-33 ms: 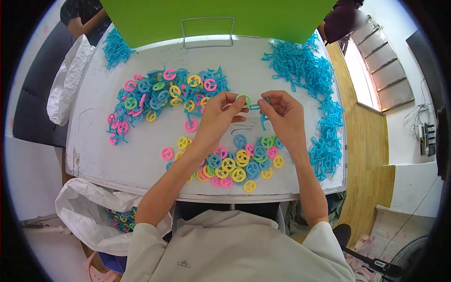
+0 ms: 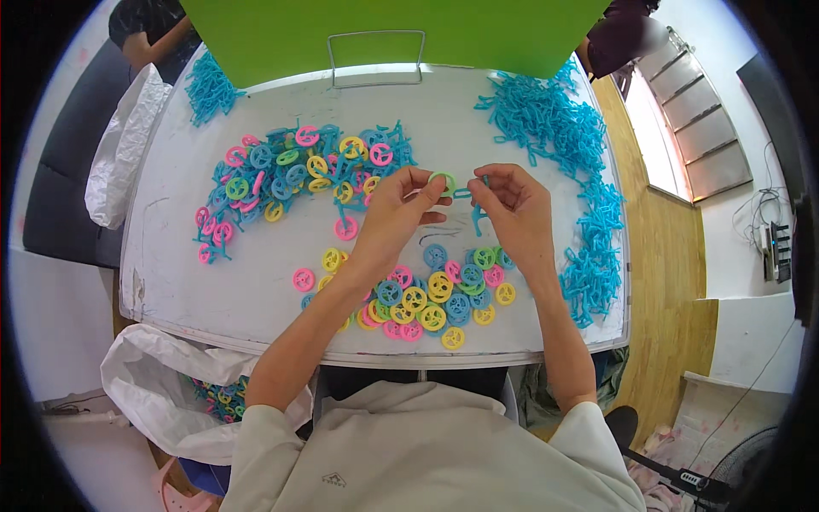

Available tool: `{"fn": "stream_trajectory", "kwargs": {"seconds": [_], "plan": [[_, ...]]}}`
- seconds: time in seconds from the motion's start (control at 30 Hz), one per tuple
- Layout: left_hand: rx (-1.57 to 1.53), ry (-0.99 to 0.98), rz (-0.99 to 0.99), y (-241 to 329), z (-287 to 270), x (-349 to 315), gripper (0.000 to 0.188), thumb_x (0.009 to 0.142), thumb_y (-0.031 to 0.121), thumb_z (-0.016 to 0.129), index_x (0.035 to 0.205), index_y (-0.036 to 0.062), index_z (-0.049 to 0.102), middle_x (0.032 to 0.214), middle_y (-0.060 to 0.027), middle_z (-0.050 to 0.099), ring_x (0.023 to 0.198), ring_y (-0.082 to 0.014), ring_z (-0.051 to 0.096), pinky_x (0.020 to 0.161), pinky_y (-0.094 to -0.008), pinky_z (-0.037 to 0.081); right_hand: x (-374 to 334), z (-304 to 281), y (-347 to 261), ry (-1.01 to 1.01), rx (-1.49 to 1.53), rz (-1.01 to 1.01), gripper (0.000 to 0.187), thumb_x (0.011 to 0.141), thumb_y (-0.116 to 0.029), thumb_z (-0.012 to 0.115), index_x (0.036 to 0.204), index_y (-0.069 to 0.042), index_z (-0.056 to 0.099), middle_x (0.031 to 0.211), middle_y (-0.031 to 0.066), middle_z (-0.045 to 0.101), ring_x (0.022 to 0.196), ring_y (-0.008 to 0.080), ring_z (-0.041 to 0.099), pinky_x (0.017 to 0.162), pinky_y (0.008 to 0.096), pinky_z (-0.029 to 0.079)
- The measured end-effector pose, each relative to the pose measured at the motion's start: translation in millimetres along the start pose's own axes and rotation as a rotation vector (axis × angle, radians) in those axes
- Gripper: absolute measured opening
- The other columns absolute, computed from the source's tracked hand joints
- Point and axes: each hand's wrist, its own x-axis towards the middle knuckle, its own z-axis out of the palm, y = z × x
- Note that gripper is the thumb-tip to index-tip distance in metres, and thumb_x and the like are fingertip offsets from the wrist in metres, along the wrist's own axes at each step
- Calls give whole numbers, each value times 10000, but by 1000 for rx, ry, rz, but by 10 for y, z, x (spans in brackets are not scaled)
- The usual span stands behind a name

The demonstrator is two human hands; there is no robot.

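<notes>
My left hand [image 2: 399, 203] pinches a small light-green plastic wheel [image 2: 449, 183] between thumb and fingers, above the middle of the table. Facing it, my right hand [image 2: 522, 213] is closed on a blue plastic link-shaped piece [image 2: 461, 194]; one end of it reaches toward the wheel, and another part hangs below the fingers. Whether the two parts touch is hard to make out. Just below my hands lies a spread of loose pink, yellow, green and blue wheels [image 2: 432, 318]. Left of my left hand is a heap of wheels with blue pieces attached [image 2: 294, 175].
Piles of loose blue pieces [image 2: 546, 115] line the table's right side, with a smaller pile [image 2: 210, 90] at far left. A green panel [image 2: 392, 34] with a wire stand [image 2: 375, 84] closes the far edge. A white sack [image 2: 162, 401] of parts stands at lower left. Other people are beyond the table.
</notes>
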Motion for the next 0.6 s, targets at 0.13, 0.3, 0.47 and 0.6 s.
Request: {"fn": "stream_trajectory", "kwargs": {"seconds": [0.13, 0.3, 0.47, 0.6], "plan": [[24, -52, 12, 0, 31, -38, 200, 938, 197, 584, 986, 7, 545, 965, -69, 601, 891, -149, 637, 721, -259, 536, 2, 14, 19, -16, 87, 14, 244, 852, -73, 670, 1074, 7, 609, 847, 52, 663, 771, 99, 626, 683, 216, 492], [6, 17, 54, -5, 12, -37, 200, 941, 193, 578, 983, 1, 542, 919, -70, 615, 855, -152, 644, 709, -261, 541, -24, 35, 21, -147, 254, 76, 282, 862, -85, 659, 1121, 14, 606, 895, 63, 676, 802, 102, 626, 717, 231, 492], [-40, 53, 57, -1, 51, -48, 200, 933, 197, 591, 964, 6, 536, 888, -78, 623, 817, -145, 645, 683, -259, 548, -35, 41, 75, -139, 187, 83, 226, 873, -94, 647, 1069, 18, 633, 905, 64, 680, 808, 96, 621, 703, 225, 483], [6, 73, 134, -67, 53, -29, 201, 927, 197, 601, 955, 9, 534, 873, -74, 624, 810, -140, 643, 679, -261, 546, -51, 75, 50, -99, 166, 96, 214, 877, -93, 640, 1057, 23, 639, 901, 65, 684, 799, 89, 619, 690, 214, 474]]}}
